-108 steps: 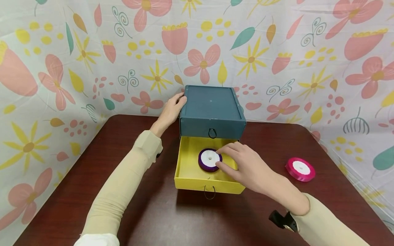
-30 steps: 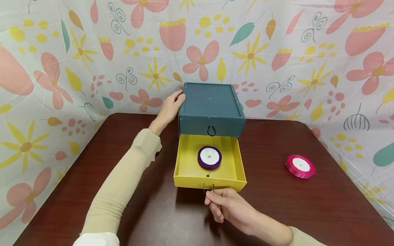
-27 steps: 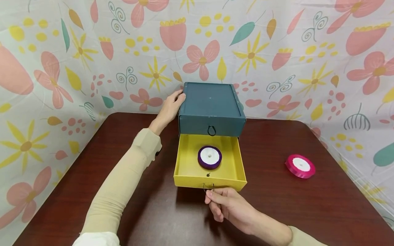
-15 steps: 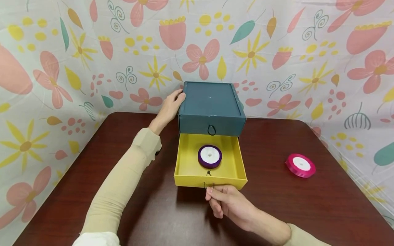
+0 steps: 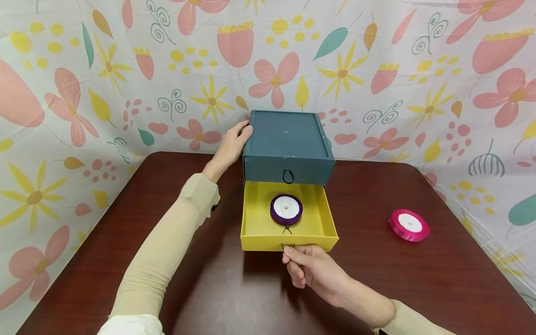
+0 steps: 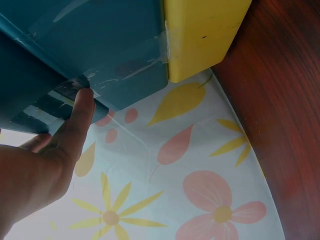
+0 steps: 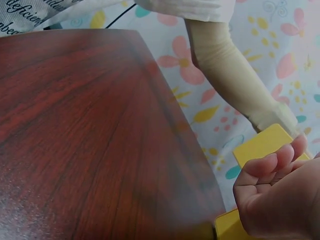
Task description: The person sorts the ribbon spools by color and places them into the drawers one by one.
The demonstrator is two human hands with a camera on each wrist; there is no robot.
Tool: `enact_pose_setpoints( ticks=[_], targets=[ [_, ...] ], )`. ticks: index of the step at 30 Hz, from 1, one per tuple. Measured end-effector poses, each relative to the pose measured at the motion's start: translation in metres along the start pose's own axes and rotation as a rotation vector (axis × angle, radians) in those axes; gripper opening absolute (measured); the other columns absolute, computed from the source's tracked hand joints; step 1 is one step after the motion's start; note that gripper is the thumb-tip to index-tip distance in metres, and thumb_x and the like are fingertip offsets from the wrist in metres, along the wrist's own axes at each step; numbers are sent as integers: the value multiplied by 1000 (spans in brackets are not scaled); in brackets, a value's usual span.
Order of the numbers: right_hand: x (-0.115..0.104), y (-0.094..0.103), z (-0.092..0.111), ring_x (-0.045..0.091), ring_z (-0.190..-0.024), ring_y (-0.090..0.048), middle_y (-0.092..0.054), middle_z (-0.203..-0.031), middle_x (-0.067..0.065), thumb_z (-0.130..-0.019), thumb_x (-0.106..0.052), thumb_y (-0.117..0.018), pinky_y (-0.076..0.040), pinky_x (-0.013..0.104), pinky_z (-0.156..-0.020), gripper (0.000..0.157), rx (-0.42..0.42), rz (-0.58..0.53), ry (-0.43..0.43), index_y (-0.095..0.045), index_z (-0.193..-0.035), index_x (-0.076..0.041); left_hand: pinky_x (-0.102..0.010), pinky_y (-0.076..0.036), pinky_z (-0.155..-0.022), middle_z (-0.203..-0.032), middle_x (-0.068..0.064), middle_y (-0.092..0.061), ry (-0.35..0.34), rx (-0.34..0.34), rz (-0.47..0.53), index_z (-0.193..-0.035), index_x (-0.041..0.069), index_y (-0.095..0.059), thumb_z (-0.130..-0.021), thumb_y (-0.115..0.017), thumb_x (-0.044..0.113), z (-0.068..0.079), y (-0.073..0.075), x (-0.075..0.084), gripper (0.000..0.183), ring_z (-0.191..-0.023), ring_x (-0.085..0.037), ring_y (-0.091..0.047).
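A dark blue drawer box (image 5: 289, 135) stands at the back of the table, its lower yellow drawer (image 5: 257, 214) pulled out. Inside that drawer lies a roll of purple ribbon (image 5: 286, 209) on a white spool. My right hand (image 5: 320, 274) pinches the thin black cord loop (image 5: 284, 246) on the drawer's front between thumb and index finger; its other fingers are curled. My left hand (image 5: 229, 149) rests against the box's left side, fingers towards the back. In the left wrist view, one finger (image 6: 80, 115) of it lies nearly straight against the blue wall.
A roll of pink ribbon (image 5: 409, 225) lies on the brown table (image 5: 368, 195) to the right. The blue upper front carries another black cord loop (image 5: 288, 177). A flower-patterned cloth (image 5: 167, 70) hangs close behind the box and along both sides.
My right hand has gone from over the purple roll to the drawer's cord loop. Lately the drawer has slid slightly inward with it. My left hand has stayed on the box.
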State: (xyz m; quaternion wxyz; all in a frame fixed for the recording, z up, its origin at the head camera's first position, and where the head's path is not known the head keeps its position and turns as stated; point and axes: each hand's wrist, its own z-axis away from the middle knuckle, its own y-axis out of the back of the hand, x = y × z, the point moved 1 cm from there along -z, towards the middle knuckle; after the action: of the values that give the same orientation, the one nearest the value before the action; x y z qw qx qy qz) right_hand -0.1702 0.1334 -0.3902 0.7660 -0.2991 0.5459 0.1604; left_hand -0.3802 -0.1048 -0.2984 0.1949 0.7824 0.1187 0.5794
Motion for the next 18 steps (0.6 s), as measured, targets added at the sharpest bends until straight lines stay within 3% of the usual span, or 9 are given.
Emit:
enact_pose_setpoints(
  ticks=[4, 11, 18],
  targets=[
    [-1, 0, -2, 4, -51, -43, -49, -55, -11, -103, -30, -46, -38, 21, -58, 25, 22, 1, -10, -60, -87, -15, -42, -37, -110, -152, -9, -40, 2, -3, -7, -152, 14, -33, -103, -37, 43, 0, 0, 0, 57, -128, -25, -48],
    [-4, 0, -8, 6, -51, -41, -47, -54, -10, -102, -30, -47, -37, 22, -58, 25, 45, 4, -2, -59, -86, -15, -42, -35, -112, -154, -9, -38, 8, -21, -11, -152, 15, -32, -103, -36, 43, 1, 1, 1, 57, -136, -24, -43],
    [-6, 2, -13, 6, -52, -40, -45, -54, -10, -102, -29, -47, -36, 21, -58, 25, 49, -4, 17, -59, -86, -15, -42, -37, -110, -152, -9, -40, 7, -1, -28, -152, 15, -33, -103, -36, 43, 0, 1, 1, 57, -129, -25, -47]
  ],
)
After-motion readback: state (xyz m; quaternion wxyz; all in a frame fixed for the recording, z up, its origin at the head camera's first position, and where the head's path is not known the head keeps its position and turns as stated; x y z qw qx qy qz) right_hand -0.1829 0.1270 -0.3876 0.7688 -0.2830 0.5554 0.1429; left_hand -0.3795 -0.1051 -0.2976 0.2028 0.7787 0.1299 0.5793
